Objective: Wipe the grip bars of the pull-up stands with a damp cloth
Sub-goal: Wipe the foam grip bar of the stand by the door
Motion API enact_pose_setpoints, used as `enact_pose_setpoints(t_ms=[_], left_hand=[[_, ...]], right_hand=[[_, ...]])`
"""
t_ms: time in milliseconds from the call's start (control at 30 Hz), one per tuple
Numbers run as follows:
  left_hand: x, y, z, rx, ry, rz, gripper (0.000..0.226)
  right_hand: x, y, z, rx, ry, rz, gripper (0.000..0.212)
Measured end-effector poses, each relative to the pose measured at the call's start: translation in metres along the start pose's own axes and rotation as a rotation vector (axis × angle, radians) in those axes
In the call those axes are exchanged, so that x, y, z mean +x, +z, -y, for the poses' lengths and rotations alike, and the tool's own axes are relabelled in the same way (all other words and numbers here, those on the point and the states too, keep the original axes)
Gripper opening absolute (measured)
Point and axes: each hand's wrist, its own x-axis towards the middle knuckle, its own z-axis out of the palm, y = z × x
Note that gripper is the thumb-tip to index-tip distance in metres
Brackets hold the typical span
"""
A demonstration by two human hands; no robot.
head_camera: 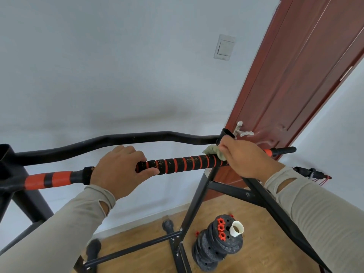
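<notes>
Mid-wipe: right hand (244, 156) fingers clenching damp cloth (213, 151) around grip bar (181, 164); left hand (120, 168) fingers gripping bar, steadying. Next, probably: slide cloth along toward left hand.

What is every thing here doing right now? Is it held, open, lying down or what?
Left hand: grips the grip bar.
Right hand: holds the cloth on the bar.
Cloth: bunched, pressed against the bar.
Grip bar: level, black foam with orange rings, speckled.
Door: open or shut, I cannot tell.
Weight plates: stacked on the floor.
White cup: tipped, on top of the plates.
</notes>
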Motion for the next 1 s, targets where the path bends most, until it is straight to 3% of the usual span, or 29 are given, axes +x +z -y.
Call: enact_pose_setpoints(t_ms=[100, 200, 267, 433, 633, 733, 800, 933, 1000], left_hand=[[0.001, 0.000, 0.000, 0.012, 0.000, 0.010, 0.057], [0.001, 0.000, -0.001, 0.019, -0.001, 0.003, 0.056], [0.000, 0.000, -0.001, 0.013, 0.000, -0.008, 0.055], [-0.001, -0.002, -0.001, -0.001, 0.016, 0.010, 0.048], [0.000, -0.004, 0.000, -0.033, 0.014, 0.076, 0.043], [0.000, -0.006, -0.002, -0.047, 0.006, 0.098, 0.041], [0.002, -0.006, -0.002, -0.051, -0.003, 0.117, 0.040], [0.004, -0.005, 0.002, -0.049, -0.002, 0.112, 0.040], [0.004, -0.006, 0.002, -0.039, 0.002, 0.115, 0.041]], right_hand=[[-0.014, 0.010, 0.011, -0.128, -0.100, 0.020, 0.019], [-0.002, 0.017, 0.000, 0.101, 0.062, -0.076, 0.023], [0.009, 0.024, -0.003, 0.127, 0.109, -0.129, 0.035], [0.000, 0.055, 0.011, 0.104, 0.027, -0.012, 0.063], [-0.003, 0.074, 0.008, 0.013, 0.085, -0.213, 0.038], [0.007, 0.074, 0.045, -0.096, 0.218, -0.278, 0.017], [0.016, 0.070, 0.082, -0.079, 0.262, -0.282, 0.016], [0.028, 0.091, 0.159, 0.028, -0.009, -0.323, 0.009], [0.024, 0.100, 0.156, 0.092, -0.134, -0.328, 0.028]])
